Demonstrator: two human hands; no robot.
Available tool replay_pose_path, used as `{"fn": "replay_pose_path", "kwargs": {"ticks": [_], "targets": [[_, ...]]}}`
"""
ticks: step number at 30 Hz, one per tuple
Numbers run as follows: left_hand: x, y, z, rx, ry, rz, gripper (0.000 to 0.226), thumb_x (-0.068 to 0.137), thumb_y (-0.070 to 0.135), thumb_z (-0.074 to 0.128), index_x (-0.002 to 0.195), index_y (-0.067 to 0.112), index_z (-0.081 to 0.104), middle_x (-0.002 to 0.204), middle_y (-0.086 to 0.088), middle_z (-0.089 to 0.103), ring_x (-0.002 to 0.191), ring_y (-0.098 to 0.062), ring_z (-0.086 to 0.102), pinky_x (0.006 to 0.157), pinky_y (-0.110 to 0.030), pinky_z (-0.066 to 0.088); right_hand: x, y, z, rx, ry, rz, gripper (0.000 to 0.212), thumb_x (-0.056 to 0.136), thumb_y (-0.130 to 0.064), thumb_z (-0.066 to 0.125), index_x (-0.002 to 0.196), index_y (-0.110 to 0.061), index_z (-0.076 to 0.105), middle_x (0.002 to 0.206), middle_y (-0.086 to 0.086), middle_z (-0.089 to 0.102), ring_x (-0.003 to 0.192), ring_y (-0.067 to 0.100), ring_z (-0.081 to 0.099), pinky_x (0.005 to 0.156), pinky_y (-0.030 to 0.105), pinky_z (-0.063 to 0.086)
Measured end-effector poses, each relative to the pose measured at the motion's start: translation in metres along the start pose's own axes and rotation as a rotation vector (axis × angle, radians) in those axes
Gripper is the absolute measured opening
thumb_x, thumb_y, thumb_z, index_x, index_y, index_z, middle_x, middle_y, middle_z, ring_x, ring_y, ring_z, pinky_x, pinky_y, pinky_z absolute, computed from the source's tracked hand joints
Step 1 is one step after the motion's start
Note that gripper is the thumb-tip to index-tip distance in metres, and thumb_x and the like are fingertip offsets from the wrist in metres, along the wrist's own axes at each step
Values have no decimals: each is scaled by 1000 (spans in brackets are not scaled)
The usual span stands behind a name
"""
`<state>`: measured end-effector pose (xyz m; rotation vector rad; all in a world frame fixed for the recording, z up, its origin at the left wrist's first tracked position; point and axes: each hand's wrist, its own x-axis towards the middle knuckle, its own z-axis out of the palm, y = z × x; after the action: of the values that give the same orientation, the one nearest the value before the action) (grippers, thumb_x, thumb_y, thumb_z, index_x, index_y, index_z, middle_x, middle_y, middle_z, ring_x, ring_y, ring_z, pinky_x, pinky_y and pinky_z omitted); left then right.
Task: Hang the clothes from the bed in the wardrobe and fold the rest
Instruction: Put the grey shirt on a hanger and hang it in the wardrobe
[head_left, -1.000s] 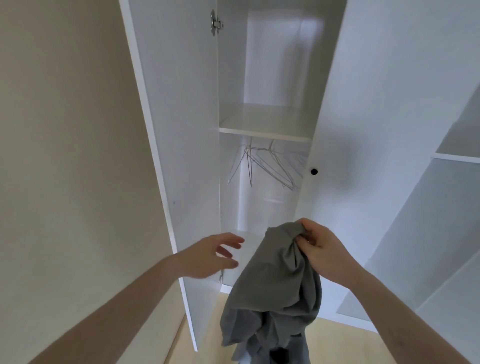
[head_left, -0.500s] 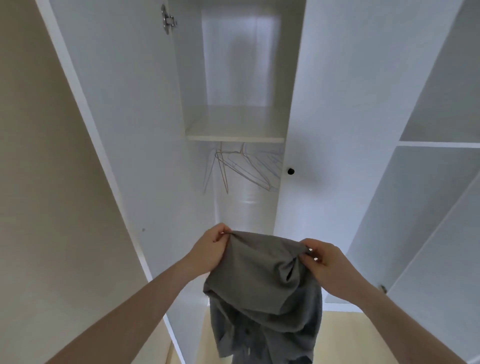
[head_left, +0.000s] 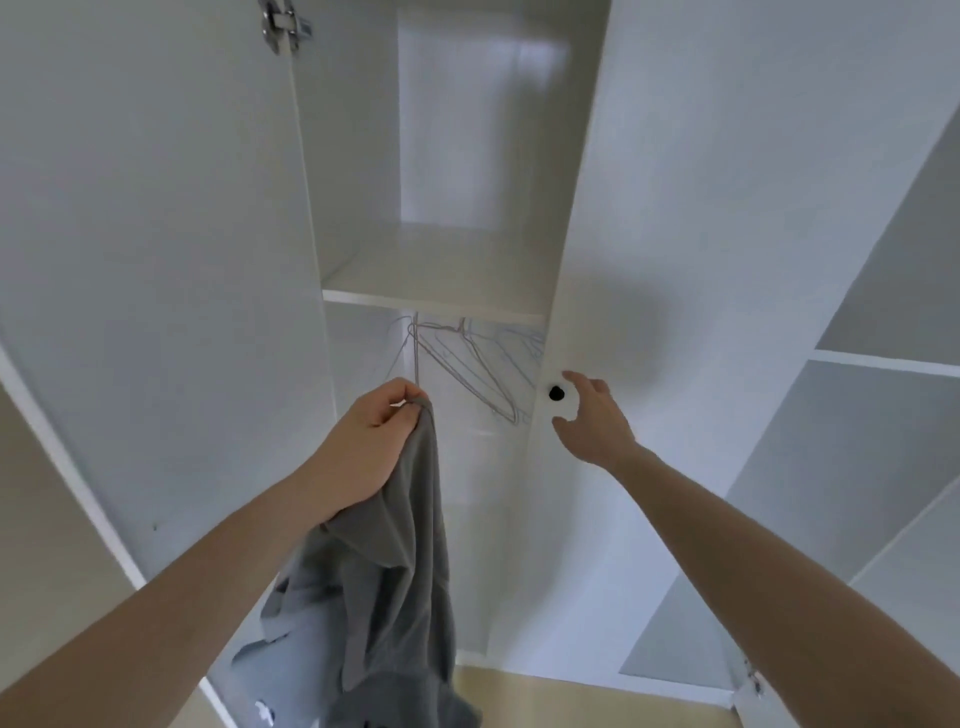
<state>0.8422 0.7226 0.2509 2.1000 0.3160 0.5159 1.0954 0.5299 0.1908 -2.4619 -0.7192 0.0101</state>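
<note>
The grey garment (head_left: 384, 571) hangs in front of the open wardrobe (head_left: 447, 270), its top edge pinched in the curled fingers of the left hand (head_left: 363, 441), just below the wire hangers (head_left: 467, 364) under the shelf (head_left: 436, 299). The right hand (head_left: 592, 415) holds nothing, fingers spread loosely beside the black knob (head_left: 556, 393) on the door (head_left: 701, 208).

Grey garment's (head_left: 395, 597) lower end cut off by bottom edge.
</note>
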Motion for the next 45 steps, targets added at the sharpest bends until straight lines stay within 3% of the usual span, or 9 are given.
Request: {"fn": "replay_pose_path", "kwargs": {"ticks": [5,12,17,22,27,30,32,39,45], "targets": [[15,-8,-8,84,30,-27,29,109,21,41,93,30,63,85,13,67,82,-9,64,77,-24,45,58,6,21,-190,-206,86,67,92,-16,58,156,-19,38,154,8,38,132,35,51,108,44,47],[17,-19,-22,75,32,-49,30,108,22,43,89,35,63,83,9,70,78,-10,66,75,-26,47,44,18,31,-147,-75,53,46,91,-15,62,136,-16,56,139,2,57,121,26,60,99,34,49],[11,-16,-11,13,-61,-27,28,108,26,44,89,31,64,82,-1,69,78,-23,65,73,-35,51,-67,37,40,59,154,86,29,85,-28,73,108,-31,56,113,-14,61,79,8,61,69,27,41],[5,-12,7,38,-168,49,25,109,25,43,96,27,64,85,10,68,78,-6,65,71,-23,45,-176,66,22,166,405,228,45,74,-53,85,95,-39,48,102,-25,56,78,-2,62,64,22,45],[-4,-3,25,40,-238,97,24,108,27,43,97,29,64,87,13,69,80,-5,64,71,-24,45,-240,107,-17,179,692,448,35,88,-38,74,81,-28,41,88,-10,59,77,14,69,59,29,42],[-2,-1,29,38,-254,113,24,108,29,44,95,33,64,88,20,69,78,-1,64,69,-26,45,-263,130,-34,184,816,566,22,92,-33,68,93,-25,48,87,-2,68,82,27,71,67,36,50],[-1,1,32,32,-253,121,25,107,29,45,93,36,64,88,23,69,80,0,64,70,-25,44,-276,140,-40,199,860,591,23,95,-23,66,112,-21,49,109,2,69,95,30,72,74,37,52],[4,10,51,33,-300,141,23,107,32,44,96,37,64,96,17,69,88,-2,65,73,-21,43,-289,120,-7,136,858,519,80,90,0,66,159,-8,27,167,11,25,152,28,29,118,34,29],[22,11,70,25,-324,102,24,109,28,44,100,32,65,99,11,71,92,-11,66,76,-25,45,-211,93,34,253,500,296,55,96,-8,65,145,-26,47,145,-8,48,121,7,54,101,35,54]]}}
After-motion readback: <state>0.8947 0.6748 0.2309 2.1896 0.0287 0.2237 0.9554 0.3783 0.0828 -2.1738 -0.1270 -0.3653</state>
